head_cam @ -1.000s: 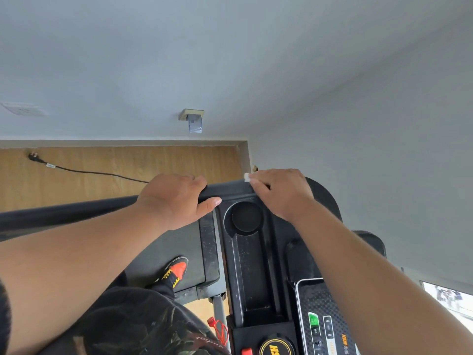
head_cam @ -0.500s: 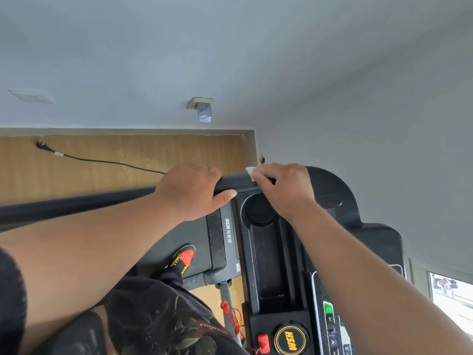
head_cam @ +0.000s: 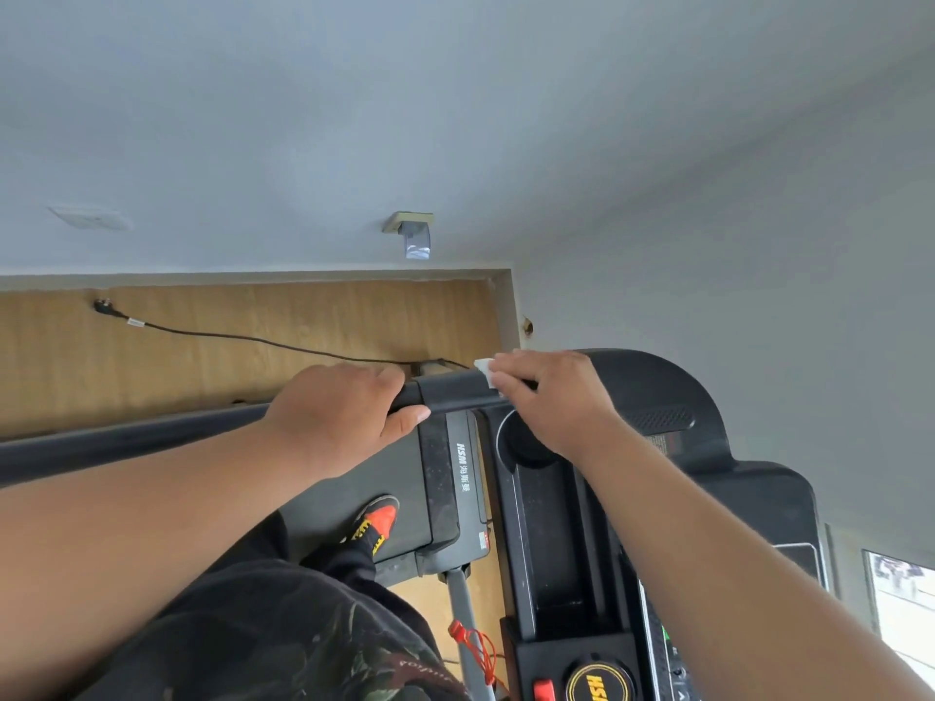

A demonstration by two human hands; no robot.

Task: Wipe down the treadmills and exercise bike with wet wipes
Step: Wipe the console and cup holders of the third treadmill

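I stand on a black treadmill and look down at its console (head_cam: 551, 548) and its left handrail (head_cam: 126, 440). My left hand (head_cam: 339, 417) grips the handrail, fingers over the top and thumb underneath. Just to its right, my right hand (head_cam: 551, 397) pinches a small white wet wipe (head_cam: 486, 371) against the handrail where it joins the console. Only a corner of the wipe shows past the fingers. A round cup holder (head_cam: 526, 442) lies partly under my right hand.
A wooden floor (head_cam: 202, 366) with a black power cord (head_cam: 253, 339) lies beyond the handrail, and grey walls close off the corner. My orange and black shoe (head_cam: 377, 521) stands on the treadmill belt. A red safety cord (head_cam: 473, 645) hangs near the console's red button (head_cam: 544, 690).
The view has shifted so the console sits further right. Both hands stay on the handrail; my right hand with the wipe has slid slightly left towards my left hand.
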